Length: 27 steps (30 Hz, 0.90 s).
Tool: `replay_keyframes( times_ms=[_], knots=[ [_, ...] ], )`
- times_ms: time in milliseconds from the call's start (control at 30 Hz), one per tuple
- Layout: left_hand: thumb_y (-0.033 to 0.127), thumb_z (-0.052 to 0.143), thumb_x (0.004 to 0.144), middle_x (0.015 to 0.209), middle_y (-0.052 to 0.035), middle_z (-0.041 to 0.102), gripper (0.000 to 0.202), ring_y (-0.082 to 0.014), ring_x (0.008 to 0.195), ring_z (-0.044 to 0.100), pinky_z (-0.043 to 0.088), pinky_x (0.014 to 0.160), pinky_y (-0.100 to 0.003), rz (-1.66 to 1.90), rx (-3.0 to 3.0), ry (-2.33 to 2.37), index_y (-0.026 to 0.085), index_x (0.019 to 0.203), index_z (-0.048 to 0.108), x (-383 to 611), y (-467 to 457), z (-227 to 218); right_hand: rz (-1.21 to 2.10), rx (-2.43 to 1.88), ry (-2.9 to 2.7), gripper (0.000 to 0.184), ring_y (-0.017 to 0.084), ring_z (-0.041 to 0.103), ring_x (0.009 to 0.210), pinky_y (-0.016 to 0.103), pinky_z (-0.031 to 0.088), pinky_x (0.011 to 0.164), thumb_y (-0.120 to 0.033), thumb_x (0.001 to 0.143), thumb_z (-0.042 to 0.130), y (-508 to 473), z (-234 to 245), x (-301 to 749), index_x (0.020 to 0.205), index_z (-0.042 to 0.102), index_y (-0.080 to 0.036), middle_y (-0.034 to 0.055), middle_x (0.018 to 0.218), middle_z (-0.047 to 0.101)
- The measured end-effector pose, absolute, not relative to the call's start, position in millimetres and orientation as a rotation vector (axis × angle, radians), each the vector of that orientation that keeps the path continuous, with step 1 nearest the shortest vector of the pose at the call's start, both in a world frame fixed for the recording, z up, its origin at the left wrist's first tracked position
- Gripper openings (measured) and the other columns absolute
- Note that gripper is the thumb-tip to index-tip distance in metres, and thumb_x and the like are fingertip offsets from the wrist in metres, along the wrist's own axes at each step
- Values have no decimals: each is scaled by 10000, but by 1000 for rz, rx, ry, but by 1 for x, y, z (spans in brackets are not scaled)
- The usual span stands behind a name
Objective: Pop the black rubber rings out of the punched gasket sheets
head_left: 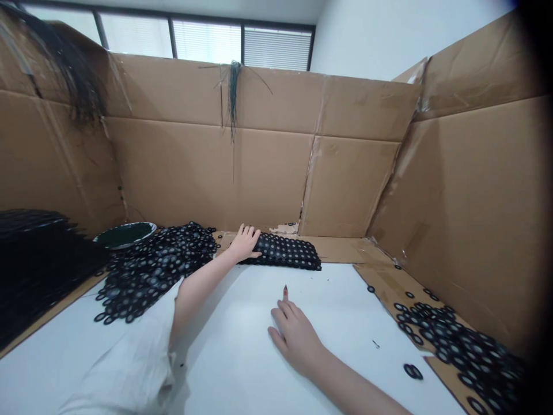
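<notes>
My left hand point(245, 243) reaches to the back of the white table and grips the left end of a black mat of joined rings point(287, 251). Its fingers lie over the top, with the thumb along the front. My right hand point(298, 337) rests palm down on the table, thumb apart and fingers loosely bent. Just beyond its fingertips shows a small pointed tip point(285, 292) with a red mark and a dark end; whether it is a fingertip or a separate thing I cannot tell.
A heap of loose black rings point(159, 265) lies left, beside a round dish of dark green stuff point(125, 235). More rings point(458, 340) spread along the right. A tall black pile point(34, 265) stands far left. Cardboard walls point(207, 167) enclose the table; dark strands point(233, 92) hang there.
</notes>
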<state>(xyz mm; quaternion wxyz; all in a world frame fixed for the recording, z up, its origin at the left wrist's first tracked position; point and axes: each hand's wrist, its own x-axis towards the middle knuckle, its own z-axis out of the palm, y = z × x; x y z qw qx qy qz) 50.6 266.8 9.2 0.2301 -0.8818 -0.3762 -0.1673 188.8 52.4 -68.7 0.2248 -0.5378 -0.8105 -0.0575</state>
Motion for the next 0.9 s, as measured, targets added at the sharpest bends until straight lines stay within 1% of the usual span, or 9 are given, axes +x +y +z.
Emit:
replay_keyframes(
  times_ms=[133,300,400,467,533,633,767,833,900],
  knots=[
    [393,574,671,1132,-203,459,646,-332,1068,395,178,961,-471,-513,-2333,-944,85,1213,400,42,244,13,-202,-1537,-2204,160,249,469,1017,377,404,826,-232,795,436,52,-71,187,907,516,-151,124,1072,534],
    [371,530,717,1134,-215,468,594,-335,1075,397,218,949,-464,-537,-2278,-879,85,1223,409,6,220,22,-282,-1779,-2070,184,268,494,973,382,392,807,-252,808,410,58,-70,195,856,546,-138,128,956,578],
    [368,537,716,1137,-210,479,566,-334,1089,397,216,962,-464,-541,-2218,-811,101,1205,439,-21,201,28,-323,-1882,-1949,278,295,477,1009,397,379,817,-286,805,419,69,-73,212,982,531,-103,165,1033,557],
    [382,544,710,1133,-196,496,553,-323,1081,416,233,963,-454,-519,-2162,-717,121,1190,459,-37,184,29,-367,-1898,-1862,443,321,426,1084,422,347,863,-329,782,457,77,-76,224,1133,447,-58,206,1160,486],
    [403,542,707,1126,-177,513,537,-310,1072,434,245,963,-445,-511,-2109,-621,143,1172,479,-51,165,29,-378,-1848,-1864,580,327,367,1150,455,276,931,-375,749,499,83,-78,232,1211,369,-48,221,1238,420],
    [446,514,718,1103,-143,545,504,-287,1081,446,249,970,-428,-574,-2048,-462,183,1148,502,-67,136,24,-279,-1722,-1973,734,303,302,1208,469,206,978,-416,701,544,85,-72,231,1297,247,-107,189,1324,330],
    [464,510,730,1135,-82,549,447,-242,1138,415,237,988,-395,-672,-1989,-223,288,1140,487,-90,109,17,-2,-1535,-2179,909,264,215,1255,422,212,986,-407,634,608,83,-49,210,1355,82,-234,89,1383,245],
    [479,516,728,1160,-67,541,441,-226,1154,401,214,1002,-382,-706,-1960,-225,315,1136,481,-100,103,17,151,-1463,-2257,939,269,202,1252,413,231,970,-408,598,640,86,-39,196,1352,96,-277,68,1367,266],
    [512,491,733,1171,-77,535,470,-222,1156,397,192,1011,-375,-737,-1946,-336,291,1148,480,-108,105,17,293,-1405,-2306,968,284,262,1205,412,266,938,-441,549,674,92,-34,183,1344,149,-267,92,1310,332]
  ],
)
